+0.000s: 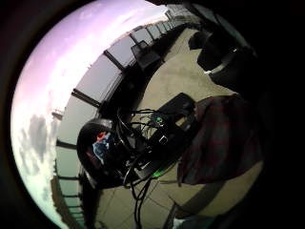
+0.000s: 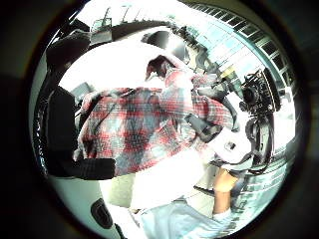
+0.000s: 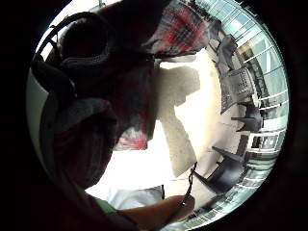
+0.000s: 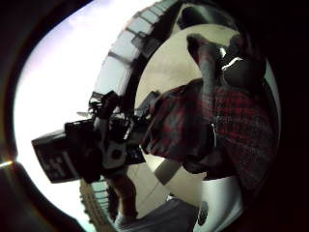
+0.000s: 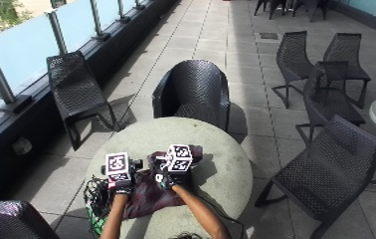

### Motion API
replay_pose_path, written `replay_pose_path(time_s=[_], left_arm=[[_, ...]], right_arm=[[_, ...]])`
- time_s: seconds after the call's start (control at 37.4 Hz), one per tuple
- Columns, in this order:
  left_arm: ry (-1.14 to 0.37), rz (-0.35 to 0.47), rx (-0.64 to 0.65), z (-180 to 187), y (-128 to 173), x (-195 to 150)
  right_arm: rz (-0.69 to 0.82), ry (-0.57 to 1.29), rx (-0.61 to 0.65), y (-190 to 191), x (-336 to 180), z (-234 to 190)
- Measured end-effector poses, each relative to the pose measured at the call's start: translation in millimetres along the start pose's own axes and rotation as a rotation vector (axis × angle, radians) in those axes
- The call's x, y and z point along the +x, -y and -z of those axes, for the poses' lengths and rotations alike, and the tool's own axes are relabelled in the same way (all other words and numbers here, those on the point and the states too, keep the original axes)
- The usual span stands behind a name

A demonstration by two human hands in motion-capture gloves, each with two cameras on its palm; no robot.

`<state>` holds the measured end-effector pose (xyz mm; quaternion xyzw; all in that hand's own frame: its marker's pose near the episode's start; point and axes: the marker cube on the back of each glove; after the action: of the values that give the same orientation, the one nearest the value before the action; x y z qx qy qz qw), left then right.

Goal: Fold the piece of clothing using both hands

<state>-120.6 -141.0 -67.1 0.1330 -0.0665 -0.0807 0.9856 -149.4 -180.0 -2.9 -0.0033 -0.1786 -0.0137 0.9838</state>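
A red and dark plaid shirt [image 5: 149,195] lies bunched on the round grey table [image 5: 221,164], in front of the person. My left hand [image 5: 122,188] is at the shirt's left edge. In the left thumb side palm view its fingers [image 2: 92,168] curl over the edge of the plaid cloth [image 2: 144,124]. My right hand [image 5: 168,180] sits over the shirt's far middle part. Its fingers [image 4: 207,63] pinch a fold of the cloth [image 4: 193,125], and cloth [image 3: 134,106] bunches against the palm. The shirt [image 1: 224,138] hangs partly raised off the table.
A bundle of black cables [image 5: 95,199] lies at the table's left edge. A black wicker chair [image 5: 194,92] stands right behind the table, another [image 5: 75,84] at the left by the glass railing, and a third [image 5: 327,169] at the right.
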Motion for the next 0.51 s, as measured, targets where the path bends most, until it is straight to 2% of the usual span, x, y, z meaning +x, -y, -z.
replay_pose_path(time_s=[0.05,0.11,0.16,0.27,0.35,0.4,0.46,0.51], left_arm=[[0.007,0.034,-0.01,2,-4,-15],[0.016,0.064,-0.016,2,-9,-28],[0.016,0.088,-0.022,-1,-12,-37],[-0.006,0.119,-0.041,-15,-15,-51],[-0.02,0.131,-0.064,-26,-16,-55],[-0.027,0.135,-0.072,-30,-17,-56],[-0.037,0.133,-0.066,-29,-18,-54],[-0.05,0.126,-0.052,-28,-17,-52]], right_arm=[[0.051,0.062,-0.098,-11,-34,-19],[0.086,0.123,-0.208,-38,-69,-21],[0.104,0.124,-0.266,-59,-93,-26],[0.131,-0.064,-0.186,-56,-101,-62],[0.176,-0.227,-0.1,-28,-92,-112],[0.216,-0.25,-0.104,-16,-85,-134],[0.249,-0.16,-0.17,-24,-83,-124],[0.228,0.015,-0.297,-49,-84,-88]])
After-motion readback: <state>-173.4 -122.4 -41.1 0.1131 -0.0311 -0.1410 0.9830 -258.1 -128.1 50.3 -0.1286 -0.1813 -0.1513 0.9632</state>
